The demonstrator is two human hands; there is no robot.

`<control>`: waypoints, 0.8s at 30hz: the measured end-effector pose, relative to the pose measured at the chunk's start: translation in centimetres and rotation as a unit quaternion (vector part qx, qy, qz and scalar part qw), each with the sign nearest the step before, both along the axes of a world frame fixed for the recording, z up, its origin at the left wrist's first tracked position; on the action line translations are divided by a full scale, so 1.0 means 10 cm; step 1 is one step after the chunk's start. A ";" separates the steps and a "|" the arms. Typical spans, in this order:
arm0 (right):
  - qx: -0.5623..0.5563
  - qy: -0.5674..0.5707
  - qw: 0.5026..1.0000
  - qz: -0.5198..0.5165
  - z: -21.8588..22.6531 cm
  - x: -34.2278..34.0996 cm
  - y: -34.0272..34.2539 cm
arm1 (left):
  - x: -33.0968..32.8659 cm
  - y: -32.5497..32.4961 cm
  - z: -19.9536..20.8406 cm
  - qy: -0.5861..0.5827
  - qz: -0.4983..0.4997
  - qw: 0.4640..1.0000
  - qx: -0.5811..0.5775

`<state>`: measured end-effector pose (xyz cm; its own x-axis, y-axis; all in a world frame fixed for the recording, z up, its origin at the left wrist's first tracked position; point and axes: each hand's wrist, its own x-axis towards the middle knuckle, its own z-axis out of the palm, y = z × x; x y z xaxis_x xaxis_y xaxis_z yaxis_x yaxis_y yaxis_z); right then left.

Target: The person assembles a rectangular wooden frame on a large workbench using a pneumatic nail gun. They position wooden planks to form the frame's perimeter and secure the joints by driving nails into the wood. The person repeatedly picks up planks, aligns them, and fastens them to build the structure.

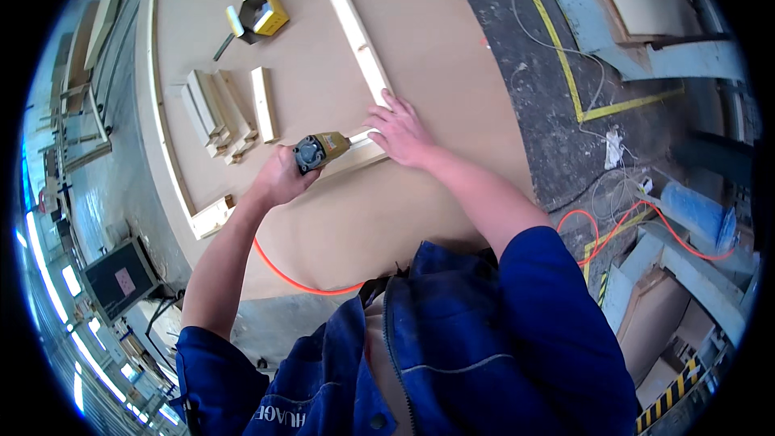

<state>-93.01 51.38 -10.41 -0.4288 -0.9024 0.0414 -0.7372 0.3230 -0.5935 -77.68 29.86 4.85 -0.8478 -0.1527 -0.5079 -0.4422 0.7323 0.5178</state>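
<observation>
My left hand (pixel 282 179) is wrapped round a brass-coloured nail gun (pixel 329 145) with a dark round cap. Its nose end points right, over a short wooden strip (pixel 362 158). My right hand (pixel 406 136) lies with fingers spread over the corner where that strip meets a long wooden strip (pixel 355 36), which runs away toward the far edge. The fingers partly cover the joint, and the gun's tip is hard to make out. Both strips rest on a large brown panel (pixel 460 97).
Several short wood blocks (pixel 211 117) lie left of centre. Beyond them is an opened yellow box (pixel 273 14). Another long strip (pixel 158 125) follows the panel's left side, ending at a corner piece (pixel 214 216). An orange hose (pixel 303 284) curves near my body. A screen (pixel 121 276) stands left.
</observation>
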 end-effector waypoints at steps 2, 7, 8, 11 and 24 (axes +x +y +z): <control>0.001 -0.013 1.000 0.011 -0.01 -0.02 0.03 | -0.10 0.12 -0.05 -0.039 -0.006 0.999 -0.021; -0.017 -0.029 0.999 0.011 -0.02 -0.03 0.04 | -0.15 0.21 -0.14 -0.019 -0.027 0.999 -0.004; -0.015 -0.032 0.999 0.010 -0.01 -0.02 0.04 | -0.15 0.21 -0.15 -0.023 -0.029 0.999 -0.012; 0.000 -0.018 1.000 0.015 0.01 -0.02 0.03 | -0.16 0.22 -0.18 -0.042 -0.019 0.999 -0.020; 0.017 -0.036 0.999 0.007 0.01 -0.02 0.00 | -0.16 0.28 -0.09 -0.044 -0.042 0.998 -0.036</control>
<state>-93.20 51.38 -10.27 -0.4173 -0.9086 -0.0188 -0.6978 0.3336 -0.6338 -79.32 32.66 3.97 -0.8116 -0.1222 -0.5713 -0.4199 0.8020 0.4248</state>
